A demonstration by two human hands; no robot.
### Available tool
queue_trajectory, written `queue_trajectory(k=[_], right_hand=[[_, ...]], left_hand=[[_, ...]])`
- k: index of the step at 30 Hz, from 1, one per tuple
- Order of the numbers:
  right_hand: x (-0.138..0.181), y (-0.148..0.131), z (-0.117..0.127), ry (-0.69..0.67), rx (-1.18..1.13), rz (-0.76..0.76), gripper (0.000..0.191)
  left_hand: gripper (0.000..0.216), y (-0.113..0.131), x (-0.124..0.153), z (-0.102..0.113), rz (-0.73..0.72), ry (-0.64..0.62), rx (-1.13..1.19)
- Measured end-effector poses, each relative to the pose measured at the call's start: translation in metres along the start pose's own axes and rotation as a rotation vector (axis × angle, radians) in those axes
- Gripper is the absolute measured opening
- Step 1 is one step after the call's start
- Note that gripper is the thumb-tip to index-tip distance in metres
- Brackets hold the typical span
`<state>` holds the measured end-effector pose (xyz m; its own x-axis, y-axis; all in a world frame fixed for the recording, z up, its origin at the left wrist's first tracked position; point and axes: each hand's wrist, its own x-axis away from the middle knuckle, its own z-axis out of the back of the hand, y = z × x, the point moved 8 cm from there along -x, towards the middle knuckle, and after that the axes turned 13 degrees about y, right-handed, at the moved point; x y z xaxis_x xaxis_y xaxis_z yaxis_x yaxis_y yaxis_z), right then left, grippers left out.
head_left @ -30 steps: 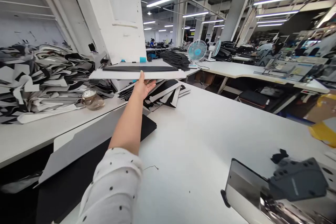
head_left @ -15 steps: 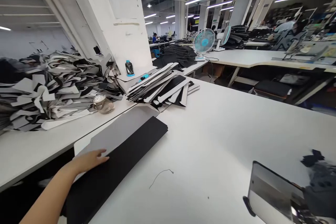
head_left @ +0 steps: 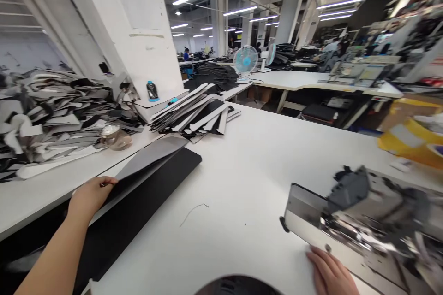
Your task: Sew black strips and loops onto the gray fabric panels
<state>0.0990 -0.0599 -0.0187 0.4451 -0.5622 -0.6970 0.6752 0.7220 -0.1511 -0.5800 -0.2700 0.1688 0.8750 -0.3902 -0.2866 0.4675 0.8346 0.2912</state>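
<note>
My left hand (head_left: 92, 196) is closed, thumb and fingers pinching the near edge of a grey fabric panel (head_left: 150, 156). The panel is lifted along that edge, and its dark underside shows. Beneath and beside it lies a stack of long black panels (head_left: 152, 196), slanting across the table's left edge. My right hand (head_left: 330, 271) rests with fingers stretched out on the white tabletop (head_left: 242, 184), holding nothing that I can see. It is beside the metal plate of a sewing machine (head_left: 367, 235), which is partly blurred.
Loose cut strips (head_left: 194, 113) are piled at the table's far end. A larger heap of scraps (head_left: 65, 120) and a clear jar (head_left: 116, 138) stand on the left table. A yellow bag (head_left: 408, 140) sits at right, and a dark rounded object (head_left: 238, 286) at the bottom edge.
My left hand has gone from lying over the stack to pinching and lifting the grey panel. My right hand has come into view by the machine. The view has turned right.
</note>
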Motion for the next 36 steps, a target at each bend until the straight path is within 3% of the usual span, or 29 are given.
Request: queue_trajectory(k=[4,8,10,13,15,17,20,23,25,29,32,36], right_hand=[[-0.013,-0.011,0.009,-0.034,0.042,-0.079,0.025],[-0.024,-0.018,0.013,-0.107,-0.028,-0.186,0.027],[-0.032,-0.022,0.012,-0.169,-0.105,-0.212,0.030],[-0.046,-0.025,0.009,-0.270,-0.267,-0.198,0.047],[-0.053,-0.020,0.012,-0.310,-0.377,-0.184,0.066],[-0.055,-0.009,0.018,-0.341,-0.501,-0.181,0.080],[-0.045,0.010,0.032,-0.382,-0.628,-0.222,0.086],[-0.030,0.024,0.041,-0.391,-0.543,-0.308,0.076],[-0.026,0.026,0.041,-0.385,-0.434,-0.342,0.057],[-0.032,0.025,0.031,-0.325,-0.275,-0.322,0.021],[-0.036,0.033,0.029,-0.234,-0.198,-0.322,0.022],[-0.031,0.032,0.041,-0.185,-0.201,-0.290,0.025]], left_hand=[[0.031,0.080,0.036,-0.028,-0.025,-0.072,0.155],[0.038,0.188,0.116,-0.072,-0.175,-0.155,0.401],[0.041,0.250,0.181,-0.100,-0.294,-0.255,0.536],[0.035,0.330,0.304,-0.138,-0.432,-0.483,0.719],[0.029,0.368,0.383,-0.154,-0.518,-0.662,0.767],[0.021,0.392,0.440,-0.156,-0.629,-0.765,0.770],[0.017,0.413,0.483,-0.144,-0.848,-0.937,0.737],[0.018,0.425,0.489,-0.129,-1.087,-1.043,0.642],[0.020,0.429,0.484,-0.123,-1.187,-1.044,0.584],[0.030,0.413,0.473,-0.120,-1.231,-0.843,0.524],[0.027,0.389,0.468,-0.121,-1.223,-0.612,0.524],[0.017,0.375,0.473,-0.124,-1.288,-0.468,0.585]])
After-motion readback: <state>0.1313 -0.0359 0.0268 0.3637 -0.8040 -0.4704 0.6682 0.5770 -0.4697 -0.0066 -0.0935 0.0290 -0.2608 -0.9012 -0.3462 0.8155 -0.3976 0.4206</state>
